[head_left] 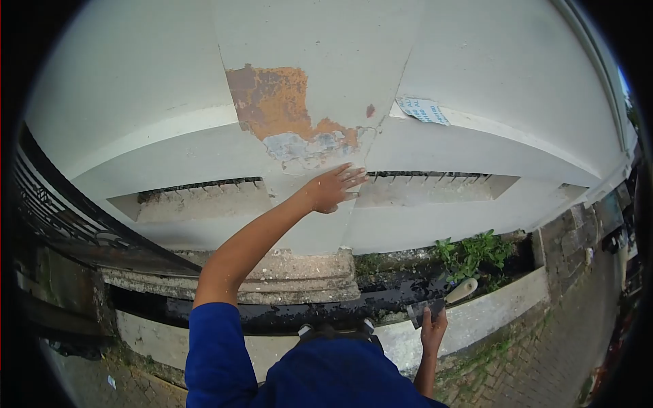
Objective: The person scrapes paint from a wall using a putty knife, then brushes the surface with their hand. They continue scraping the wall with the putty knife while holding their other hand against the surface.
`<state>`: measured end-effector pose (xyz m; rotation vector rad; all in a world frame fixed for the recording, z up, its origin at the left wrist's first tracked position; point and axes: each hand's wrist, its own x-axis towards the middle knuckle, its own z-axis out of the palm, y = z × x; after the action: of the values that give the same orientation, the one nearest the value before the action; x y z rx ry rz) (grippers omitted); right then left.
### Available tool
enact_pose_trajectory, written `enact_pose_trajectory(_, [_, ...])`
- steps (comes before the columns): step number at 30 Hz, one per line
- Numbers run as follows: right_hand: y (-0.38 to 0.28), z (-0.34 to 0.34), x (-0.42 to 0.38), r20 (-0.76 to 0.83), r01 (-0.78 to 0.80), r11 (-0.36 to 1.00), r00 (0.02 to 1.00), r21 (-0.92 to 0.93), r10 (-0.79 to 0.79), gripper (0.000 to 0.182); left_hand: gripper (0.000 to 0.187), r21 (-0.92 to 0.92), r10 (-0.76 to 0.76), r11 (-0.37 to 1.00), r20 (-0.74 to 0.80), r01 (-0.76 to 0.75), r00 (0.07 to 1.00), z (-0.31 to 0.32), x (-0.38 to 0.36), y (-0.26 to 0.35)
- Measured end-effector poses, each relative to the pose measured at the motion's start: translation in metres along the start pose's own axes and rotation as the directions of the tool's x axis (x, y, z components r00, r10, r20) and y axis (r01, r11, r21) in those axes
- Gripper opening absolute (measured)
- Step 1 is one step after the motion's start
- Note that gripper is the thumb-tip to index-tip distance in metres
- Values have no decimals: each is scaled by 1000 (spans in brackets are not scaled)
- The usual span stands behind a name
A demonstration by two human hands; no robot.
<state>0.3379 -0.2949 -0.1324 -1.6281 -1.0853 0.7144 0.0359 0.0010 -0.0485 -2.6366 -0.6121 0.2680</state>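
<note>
I have two hands out and one scraper (442, 303). My left hand (333, 188) is open, with the fingers a bit spread, and it holds nothing. It is at the white wall (354, 41), just under one big peeled patch (275, 98) and by the inner end of the right one of two long slots; I can't tell if it touches. My right hand (433, 330) is mostly closed, pinching the scraper by its flat blade, thumb on one side. The pale handle sticks out up and to the right. The scraper is over the near edge of the one ditch (272, 314), toward its right end, near one leafy bunch of plants (476, 253). One printed sheet (423, 110) lies on the wall's ledge, right of the patch. My two shoes (368, 326) are at the ditch's near edge.
</note>
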Motion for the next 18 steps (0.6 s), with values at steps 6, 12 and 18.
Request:
enact_pose_trajectory(6, [-12, 0, -8, -146, 79, 997, 986, -22, -82, 9, 62, 84, -447, 808, -557, 583, 700, -77, -5, -41])
enact_pose_trajectory(12, [0, -4, -1, -147, 120, 993, 982, 21, -115, 11, 69, -167, -298, 948, -176, 270, 938, -33, 10, -4])
enact_pose_trajectory(18, [-11, -12, 22, -99, 126, 992, 987, -32, -128, 13, 68, 105, -309, 916, -431, 387, 848, -63, -4, -31])
